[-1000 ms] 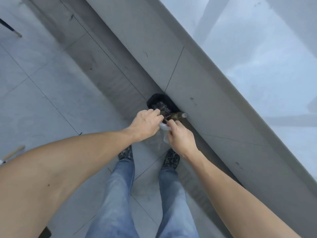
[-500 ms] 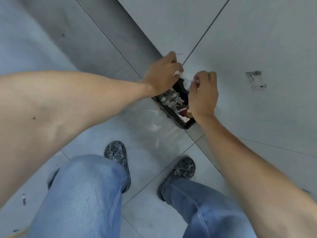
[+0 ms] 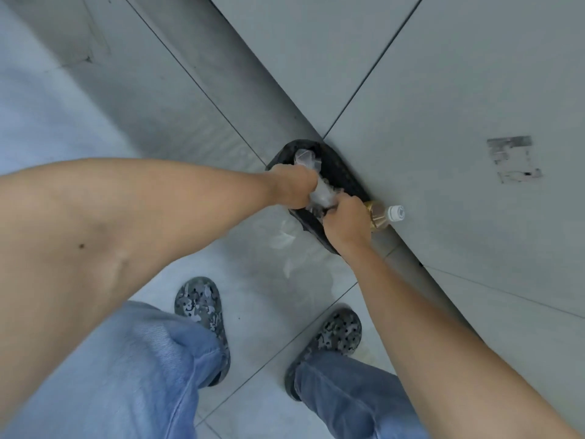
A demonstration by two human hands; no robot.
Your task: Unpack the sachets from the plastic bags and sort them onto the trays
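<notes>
Both hands reach down over a black bin point(image 3: 343, 177) lined with a black bag, which stands on the floor against a grey tiled wall. My left hand point(image 3: 292, 186) and my right hand point(image 3: 346, 223) each grip a crumpled clear plastic bag point(image 3: 321, 193) stretched between them just above the bin's mouth. More clear plastic point(image 3: 305, 158) lies inside the bin at its far end. No sachets or trays are in view.
A bottle point(image 3: 384, 215) of amber liquid with a white cap stands against the wall right beside the bin. My two feet in patterned clogs point(image 3: 201, 304) stand on the pale floor tiles below. The grey wall point(image 3: 459, 90) fills the right side.
The hands have dropped from above the bin to its mouth, still holding the clear plastic between them. The view has shifted, and the bottle shows again beside the bin.
</notes>
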